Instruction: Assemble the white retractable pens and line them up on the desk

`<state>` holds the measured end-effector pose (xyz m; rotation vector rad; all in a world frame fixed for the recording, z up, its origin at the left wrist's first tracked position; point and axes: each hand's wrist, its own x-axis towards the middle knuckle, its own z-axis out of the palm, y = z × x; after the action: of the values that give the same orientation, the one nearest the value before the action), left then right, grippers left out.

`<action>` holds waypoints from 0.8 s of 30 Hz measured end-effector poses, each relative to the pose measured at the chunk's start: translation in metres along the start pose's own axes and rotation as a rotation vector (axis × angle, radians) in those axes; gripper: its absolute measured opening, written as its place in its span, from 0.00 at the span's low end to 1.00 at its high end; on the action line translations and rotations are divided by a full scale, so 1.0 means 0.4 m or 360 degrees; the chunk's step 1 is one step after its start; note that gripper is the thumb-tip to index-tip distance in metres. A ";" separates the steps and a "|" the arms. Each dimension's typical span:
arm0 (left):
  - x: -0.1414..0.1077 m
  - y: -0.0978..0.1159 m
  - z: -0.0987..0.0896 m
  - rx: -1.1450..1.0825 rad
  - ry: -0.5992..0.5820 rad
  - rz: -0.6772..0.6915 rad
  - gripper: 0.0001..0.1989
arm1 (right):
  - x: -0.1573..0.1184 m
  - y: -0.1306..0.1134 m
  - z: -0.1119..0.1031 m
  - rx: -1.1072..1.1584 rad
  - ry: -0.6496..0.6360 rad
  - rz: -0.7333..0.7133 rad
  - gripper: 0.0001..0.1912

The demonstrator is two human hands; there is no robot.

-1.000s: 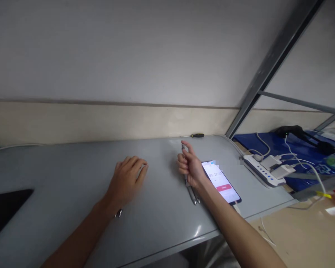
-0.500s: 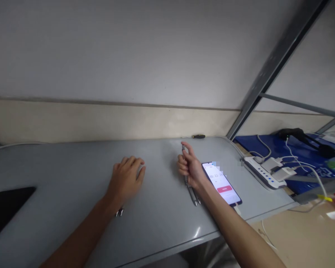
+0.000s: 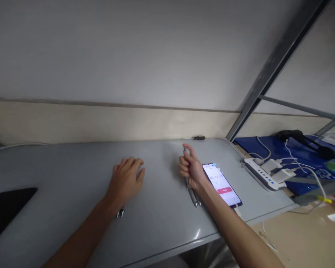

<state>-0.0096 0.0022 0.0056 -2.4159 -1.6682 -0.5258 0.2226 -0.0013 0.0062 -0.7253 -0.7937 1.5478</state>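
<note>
My right hand (image 3: 192, 168) is closed around a slim silver-grey pen (image 3: 185, 149) held upright. Its upper end shows by my bent index finger, and the lower end sticks out beneath my fist. Under my right wrist, other slim grey pens (image 3: 194, 198) lie on the grey table, partly hidden by the arm. My left hand (image 3: 127, 175) rests palm down on the table with its fingers apart and loosely curved, holding nothing. Beside the left wrist, two small shiny metal tips (image 3: 120, 213) poke out; the rest of them is hidden under the forearm.
A lit phone (image 3: 222, 185) showing a timer lies right of my right hand, with a cable plugged in. A screwdriver (image 3: 198, 138) lies by the wall. The power strip (image 3: 264, 174) with white chargers sits at the right edge. A black flat object (image 3: 11, 208) lies far left.
The view has shifted very slightly. Both hands keep nearly the same place and pose, with the pen still upright in my right hand.
</note>
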 end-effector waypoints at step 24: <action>-0.010 -0.012 -0.010 0.0253 -0.0185 -0.0121 0.10 | -0.049 -0.016 -0.075 -0.2516 0.0747 -0.0267 0.14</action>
<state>-0.0160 -0.0008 0.0073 -2.3172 -1.7803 -0.2561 0.2531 -0.0176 -0.0055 -1.9568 -1.5877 0.2671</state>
